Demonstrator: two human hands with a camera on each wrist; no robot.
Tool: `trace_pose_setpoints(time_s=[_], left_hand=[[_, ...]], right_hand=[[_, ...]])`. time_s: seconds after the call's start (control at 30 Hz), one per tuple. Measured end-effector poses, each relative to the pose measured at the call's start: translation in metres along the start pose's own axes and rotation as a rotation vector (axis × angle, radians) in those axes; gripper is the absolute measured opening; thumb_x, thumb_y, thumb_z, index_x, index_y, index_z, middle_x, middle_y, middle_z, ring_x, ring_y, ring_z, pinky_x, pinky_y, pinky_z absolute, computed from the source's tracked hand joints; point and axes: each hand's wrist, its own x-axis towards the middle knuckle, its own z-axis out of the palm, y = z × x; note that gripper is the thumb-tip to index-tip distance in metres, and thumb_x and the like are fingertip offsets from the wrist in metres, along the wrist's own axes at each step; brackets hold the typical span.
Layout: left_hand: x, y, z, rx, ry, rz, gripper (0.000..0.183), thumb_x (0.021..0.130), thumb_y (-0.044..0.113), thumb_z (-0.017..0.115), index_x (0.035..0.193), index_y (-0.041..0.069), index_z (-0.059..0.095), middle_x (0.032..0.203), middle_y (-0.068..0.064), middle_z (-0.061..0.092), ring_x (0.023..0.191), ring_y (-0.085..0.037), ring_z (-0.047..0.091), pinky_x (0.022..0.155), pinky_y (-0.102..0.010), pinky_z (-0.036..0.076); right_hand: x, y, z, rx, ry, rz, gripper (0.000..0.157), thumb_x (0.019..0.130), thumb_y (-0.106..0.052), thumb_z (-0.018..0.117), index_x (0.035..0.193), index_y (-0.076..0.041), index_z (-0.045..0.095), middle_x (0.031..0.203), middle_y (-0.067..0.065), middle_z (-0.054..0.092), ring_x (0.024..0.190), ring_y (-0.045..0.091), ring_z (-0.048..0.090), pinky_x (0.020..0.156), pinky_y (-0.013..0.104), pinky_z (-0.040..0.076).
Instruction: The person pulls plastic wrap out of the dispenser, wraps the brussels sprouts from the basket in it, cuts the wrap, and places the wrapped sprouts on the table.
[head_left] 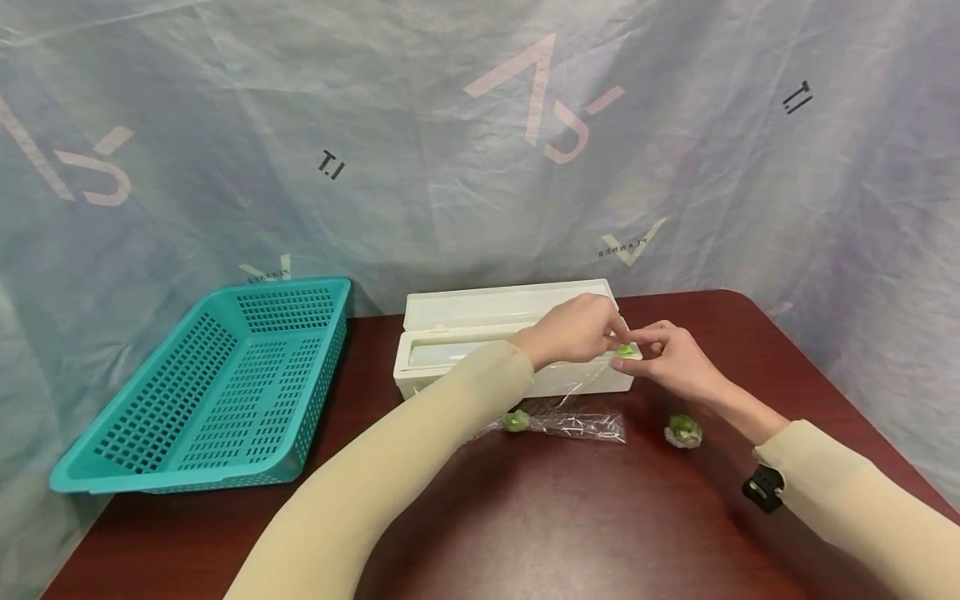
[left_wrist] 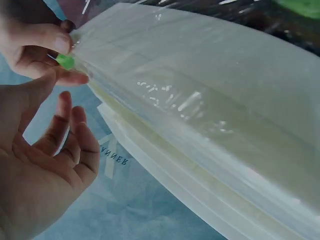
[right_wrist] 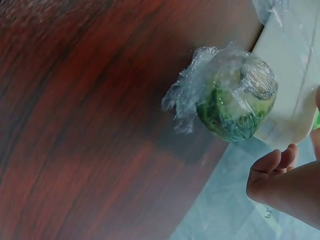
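A white cling film dispenser (head_left: 517, 375) stands with its lid raised. From it, clear cling film (head_left: 577, 425) drapes down the front onto the table, with a small green vegetable (head_left: 516, 421) on it. My right hand (head_left: 675, 358) grips the dispenser's right end at the green slider (left_wrist: 65, 61), thumb on the front face and index finger along the top edge. Over the same end, my left hand (head_left: 576, 327) has its thumb tip at the slider and its other fingers loosely bent; whether it pinches anything I cannot tell. A film-wrapped green vegetable (right_wrist: 237, 97) lies below my right hand.
A turquoise plastic basket (head_left: 247, 400) with slotted walls stands at the left of the dark red wooden table (head_left: 585, 517). A grey printed cloth (head_left: 420, 150) hangs close behind the table. A black watch-like device (head_left: 763, 489) is on the right wrist.
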Motion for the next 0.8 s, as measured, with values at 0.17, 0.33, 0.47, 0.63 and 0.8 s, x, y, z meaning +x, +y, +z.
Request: trace_pose_setpoints(time_s=[0.17, 0.33, 0.47, 0.63, 0.8], left_hand=[[0.013, 0.002, 0.001, 0.005, -0.029, -0.063, 0.014, 0.097, 0.016, 0.077, 0.107, 0.022, 0.086, 0.106, 0.013, 0.076, 0.105, -0.006, 0.066, 0.088, -0.025, 0.051], [0.019, 0.004, 0.003, 0.008, -0.029, -0.069, 0.013, 0.095, 0.015, 0.078, 0.104, 0.022, 0.086, 0.103, 0.012, 0.076, 0.103, -0.007, 0.067, 0.086, -0.026, 0.053], [0.022, 0.004, 0.006, -0.011, -0.018, -0.091, 0.01, 0.095, 0.019, 0.081, 0.103, 0.023, 0.086, 0.103, 0.012, 0.075, 0.099, -0.007, 0.066, 0.084, -0.026, 0.053], [0.025, 0.003, 0.009, -0.037, 0.0, -0.142, 0.005, 0.094, 0.027, 0.083, 0.098, 0.024, 0.086, 0.095, 0.014, 0.073, 0.089, -0.006, 0.063, 0.075, -0.027, 0.051], [0.028, 0.006, 0.011, -0.058, 0.005, -0.156, 0.004, 0.095, 0.024, 0.081, 0.093, 0.022, 0.084, 0.089, 0.014, 0.071, 0.083, -0.006, 0.063, 0.072, -0.027, 0.051]], right_hand=[[0.001, 0.0, 0.0, 0.051, -0.01, 0.05, 0.052, 0.089, -0.019, 0.087, 0.132, 0.005, 0.07, 0.125, 0.021, 0.06, 0.103, 0.03, 0.049, 0.076, 0.028, 0.045], [0.001, 0.0, 0.001, 0.101, -0.009, 0.078, 0.048, 0.088, -0.019, 0.088, 0.128, 0.002, 0.074, 0.123, 0.019, 0.058, 0.1, 0.028, 0.049, 0.073, 0.027, 0.045], [0.001, 0.001, 0.001, 0.128, -0.011, 0.097, 0.046, 0.087, -0.021, 0.088, 0.126, 0.001, 0.075, 0.123, 0.019, 0.059, 0.103, 0.026, 0.049, 0.076, 0.027, 0.045], [0.001, 0.001, 0.0, 0.153, -0.029, 0.123, 0.046, 0.09, -0.023, 0.086, 0.128, 0.0, 0.074, 0.12, 0.017, 0.057, 0.104, 0.024, 0.046, 0.079, 0.027, 0.044], [0.001, 0.003, -0.002, 0.178, -0.034, 0.136, 0.049, 0.092, -0.025, 0.084, 0.131, 0.0, 0.072, 0.127, 0.016, 0.057, 0.11, 0.022, 0.047, 0.082, 0.025, 0.045]])
